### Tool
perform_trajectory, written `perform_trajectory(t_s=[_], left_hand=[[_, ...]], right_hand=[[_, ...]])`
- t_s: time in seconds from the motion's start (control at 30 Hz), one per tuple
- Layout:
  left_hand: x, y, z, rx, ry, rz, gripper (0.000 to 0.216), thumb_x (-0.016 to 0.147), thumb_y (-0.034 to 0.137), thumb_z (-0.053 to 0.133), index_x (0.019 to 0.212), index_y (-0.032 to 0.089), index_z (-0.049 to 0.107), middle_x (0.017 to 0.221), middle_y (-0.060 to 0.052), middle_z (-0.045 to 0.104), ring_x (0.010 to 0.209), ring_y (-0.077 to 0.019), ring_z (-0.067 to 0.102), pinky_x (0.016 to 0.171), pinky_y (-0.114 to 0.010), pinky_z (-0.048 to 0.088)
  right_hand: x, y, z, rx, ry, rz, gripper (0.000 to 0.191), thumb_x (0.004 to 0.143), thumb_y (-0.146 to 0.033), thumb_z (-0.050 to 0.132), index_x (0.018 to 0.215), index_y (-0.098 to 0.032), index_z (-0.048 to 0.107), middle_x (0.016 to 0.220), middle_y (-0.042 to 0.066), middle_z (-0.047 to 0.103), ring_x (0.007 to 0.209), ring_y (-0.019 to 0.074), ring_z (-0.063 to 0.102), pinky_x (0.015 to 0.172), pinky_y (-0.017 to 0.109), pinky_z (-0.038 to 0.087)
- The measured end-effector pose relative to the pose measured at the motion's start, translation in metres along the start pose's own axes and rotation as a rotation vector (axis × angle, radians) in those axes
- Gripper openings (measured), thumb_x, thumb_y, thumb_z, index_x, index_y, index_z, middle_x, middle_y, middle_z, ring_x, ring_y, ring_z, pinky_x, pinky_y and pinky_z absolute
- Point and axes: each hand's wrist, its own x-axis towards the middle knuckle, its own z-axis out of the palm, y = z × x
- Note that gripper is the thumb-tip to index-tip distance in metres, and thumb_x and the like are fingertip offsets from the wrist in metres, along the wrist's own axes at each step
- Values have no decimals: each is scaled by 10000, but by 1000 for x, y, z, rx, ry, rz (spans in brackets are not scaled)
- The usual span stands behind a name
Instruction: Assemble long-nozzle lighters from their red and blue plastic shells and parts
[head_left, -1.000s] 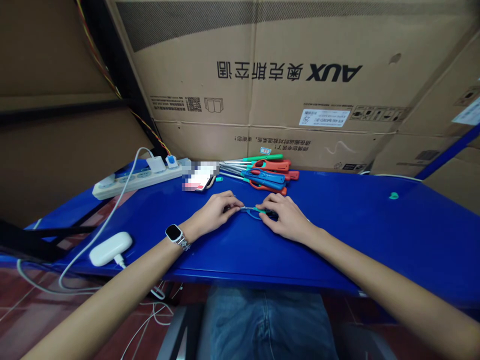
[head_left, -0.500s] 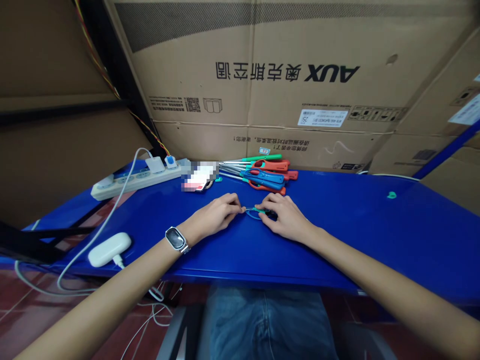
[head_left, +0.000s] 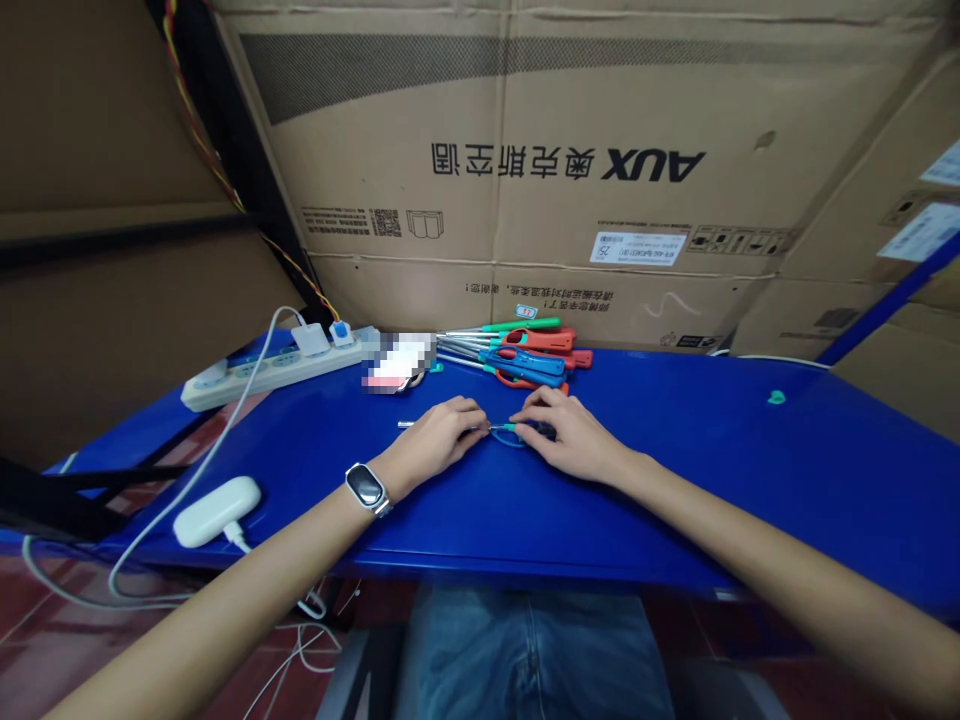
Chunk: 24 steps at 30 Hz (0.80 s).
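Note:
Both my hands rest on the blue table (head_left: 712,450), fingers curled on one long-nosed lighter (head_left: 510,432) with a blue and green handle. My left hand (head_left: 439,435), a watch on its wrist, covers the thin metal rod, whose tip (head_left: 406,424) sticks out past my knuckles. My right hand (head_left: 566,432) is pinched on the handle end. A pile of similar lighters (head_left: 525,350) with blue, red and green handles lies just behind my hands.
A white power strip (head_left: 262,365) with plugs lies at the back left. A white charger block (head_left: 217,510) with its cable sits near the front left edge. A small green cap (head_left: 776,398) lies at the right. Big cardboard boxes (head_left: 525,180) stand behind the table.
The metal rod's tip now shows past my left hand. My hands have stayed together on the lighter and the view has tilted a little.

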Motion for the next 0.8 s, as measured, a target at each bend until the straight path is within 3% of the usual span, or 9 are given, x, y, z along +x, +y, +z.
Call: perform_trajectory(t_s=[0.2,0.37,0.53,0.7,0.8], left_hand=[[-1,-4,-2,-12,-8,-17,199,1003,242,467,927,184,642,955,-67,649,932,-200,613,860,-325,499],[-1,-1,-3,-57,20,-119,114,976,248,529,995,191,626,991,-61,674,935,-207,635,849,-341,516],[-3,-2,-1,-166,60,-201,174,950,268,574,1114,212,583,1036,-50,691,935,-187,671,858,-328,539],[-2,-2,-2,-162,48,-201,162,945,270,571,1095,210,592,1029,-57,690,919,-187,680,856,-332,548],[-2,-3,-2,-143,53,-192,149,946,270,564,1080,217,601,1039,-55,685,928,-191,677,852,-331,548]], right_hand=[[57,19,-26,-177,153,80,316,925,-333,525,1177,-211,672,1152,116,613,1080,290,554,904,447,429],[95,36,-25,-344,-7,182,360,833,-415,631,1080,-162,697,1143,157,641,1101,353,518,875,468,403],[97,40,-21,-309,47,166,148,826,-266,596,882,-185,705,1017,94,708,1009,297,566,846,409,373],[95,44,-22,-322,41,131,398,805,-348,635,1168,-187,660,1188,139,660,1092,335,545,856,427,372],[99,48,-19,-300,-16,149,364,838,-361,613,1154,-192,675,1202,133,665,1130,345,540,880,452,381]])
